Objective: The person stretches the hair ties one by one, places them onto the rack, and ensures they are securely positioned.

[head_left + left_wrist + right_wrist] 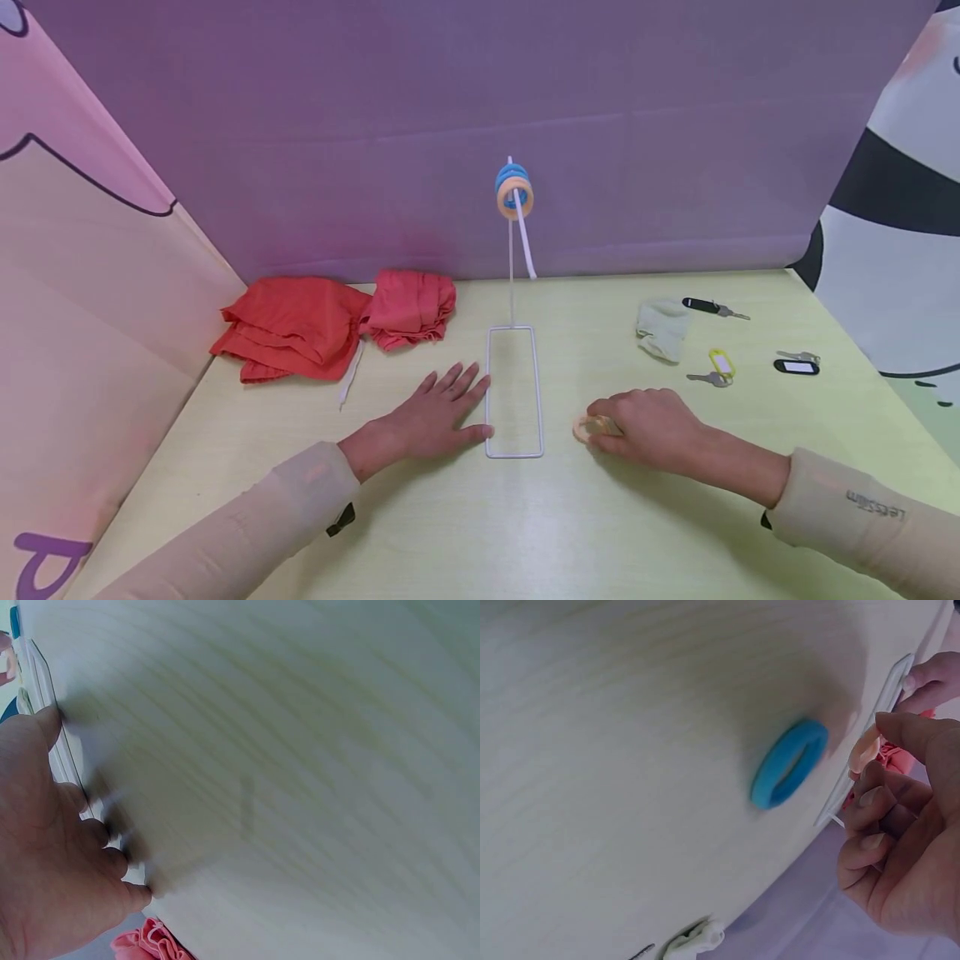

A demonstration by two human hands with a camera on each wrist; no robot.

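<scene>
Peach ring (587, 428) in right hand's (649, 430) fingers (876, 801)

At the back left of the tabletop (450, 533) lie two crumpled red cloths (296, 327), side by side and touching, with a white cord (351, 375) trailing from under them. To the right lies a pale cloth (663, 330), and near it three keys, well apart: a black-tagged one (711, 307) at the back, a yellow-tagged one (717, 367), and another black-tagged one (797, 364) further right. A purple backdrop (480, 125) stands behind.
</scene>
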